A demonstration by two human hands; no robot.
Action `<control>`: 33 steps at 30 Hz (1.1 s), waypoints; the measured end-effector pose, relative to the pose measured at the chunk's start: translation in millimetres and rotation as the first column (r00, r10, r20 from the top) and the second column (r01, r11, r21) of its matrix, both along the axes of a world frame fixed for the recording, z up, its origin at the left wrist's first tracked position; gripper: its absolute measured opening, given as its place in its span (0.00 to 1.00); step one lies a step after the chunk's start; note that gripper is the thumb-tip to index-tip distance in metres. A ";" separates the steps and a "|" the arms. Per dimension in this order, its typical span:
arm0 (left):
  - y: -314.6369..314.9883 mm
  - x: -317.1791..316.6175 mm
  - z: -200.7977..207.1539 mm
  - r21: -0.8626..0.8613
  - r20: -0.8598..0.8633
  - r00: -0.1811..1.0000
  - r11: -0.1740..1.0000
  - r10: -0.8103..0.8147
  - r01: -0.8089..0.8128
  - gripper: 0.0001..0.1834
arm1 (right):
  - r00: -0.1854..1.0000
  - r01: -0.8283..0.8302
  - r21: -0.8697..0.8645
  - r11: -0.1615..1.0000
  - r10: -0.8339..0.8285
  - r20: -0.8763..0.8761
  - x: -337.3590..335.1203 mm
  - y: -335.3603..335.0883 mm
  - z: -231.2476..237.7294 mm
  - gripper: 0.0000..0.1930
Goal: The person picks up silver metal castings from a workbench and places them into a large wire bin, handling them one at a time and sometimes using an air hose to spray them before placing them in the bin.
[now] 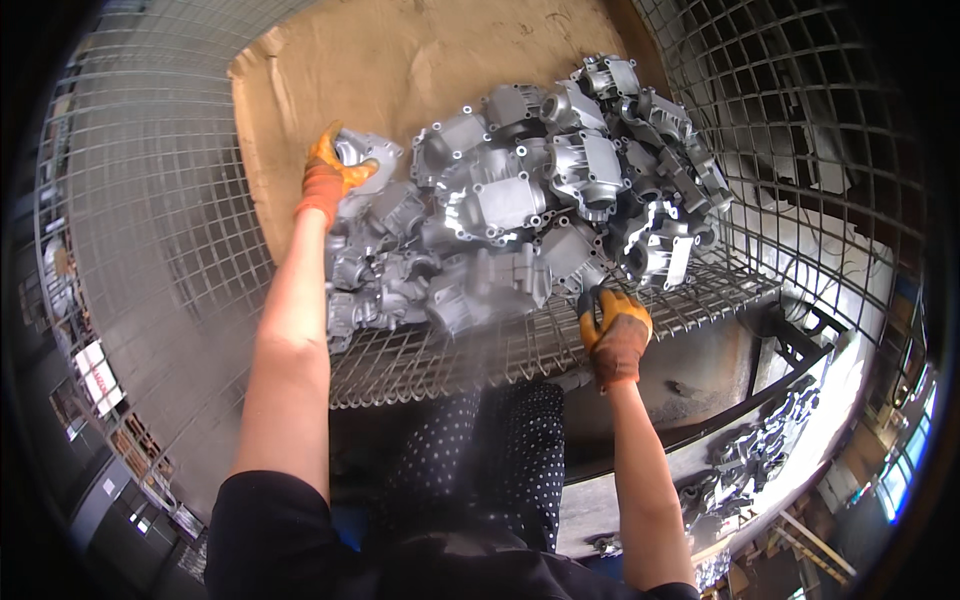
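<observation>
My left hand (338,170), in an orange and yellow work glove, grips a grey cast-metal housing (378,172) at the left end of a heap. Its thumb and fingers are spread around the part. My right hand (615,335), gloved alike with dark fingertips, is at the front edge of the wire mesh basket (700,300). The fingers there are apart, just below another cast housing (572,255); whether they touch it I cannot tell. Several similar housings (505,203) with flanges and bolt holes lie piled between and beyond my hands.
Brown cardboard (360,65) lines the basket floor behind the heap. Tall mesh walls (170,190) rise at left and right. My legs in dotted trousers (520,450) stand against the front edge. More metal parts (745,465) lie on a light surface at lower right.
</observation>
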State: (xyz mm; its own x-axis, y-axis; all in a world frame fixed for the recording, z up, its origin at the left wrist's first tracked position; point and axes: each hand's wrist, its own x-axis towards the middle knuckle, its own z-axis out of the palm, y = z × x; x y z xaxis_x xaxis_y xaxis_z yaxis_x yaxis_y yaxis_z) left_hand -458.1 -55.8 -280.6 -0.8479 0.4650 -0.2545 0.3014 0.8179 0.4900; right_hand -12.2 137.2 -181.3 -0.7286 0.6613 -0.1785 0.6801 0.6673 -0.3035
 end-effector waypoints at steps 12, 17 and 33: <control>-3.9 -80.7 -124.9 -0.342 0.279 0.782 0.703 -0.558 0.624 0.47 | 0.998 -0.054 0.016 0.998 0.054 -0.029 4.2 5.5 -6.8 0.19; -27.3 -67.2 -137.2 -0.464 0.231 0.888 0.757 -0.398 0.460 0.39 | 0.983 0.053 -0.177 0.983 -0.020 0.183 11.2 4.5 -2.0 0.22; 147.7 385.9 92.2 0.455 -0.028 0.945 0.838 -0.325 0.301 0.23 | 0.406 0.473 -0.545 0.692 -0.721 -0.562 82.9 6.9 30.9 0.16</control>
State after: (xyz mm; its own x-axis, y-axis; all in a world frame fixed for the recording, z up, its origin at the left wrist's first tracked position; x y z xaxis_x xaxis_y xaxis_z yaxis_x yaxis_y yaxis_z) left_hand -72.2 91.9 -188.4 -0.6299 0.7766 0.0089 0.4707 0.3726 0.7998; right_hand 70.7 144.1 -150.4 -0.1222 0.9906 -0.0622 0.3545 -0.0150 -0.9349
